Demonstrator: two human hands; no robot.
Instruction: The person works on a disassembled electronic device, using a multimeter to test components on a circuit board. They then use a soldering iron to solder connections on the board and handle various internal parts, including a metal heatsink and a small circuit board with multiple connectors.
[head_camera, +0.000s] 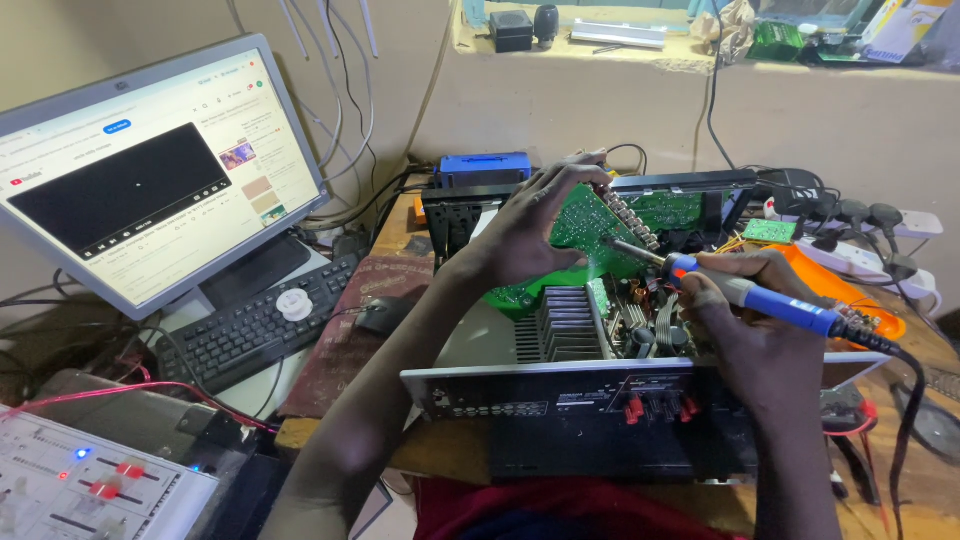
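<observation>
A person works over an opened amplifier (600, 400) on a cluttered bench. The left hand (530, 235) grasps a green circuit board (585, 235) tilted up above the amplifier's open top, fingers curled over its upper edge. The right hand (760, 330) grips a blue-handled soldering iron (745, 293), its tip touching the board's lower right edge. Left of the amplifier sit a black keyboard (255, 325), a mouse (383, 315) and a lit monitor (150, 170).
</observation>
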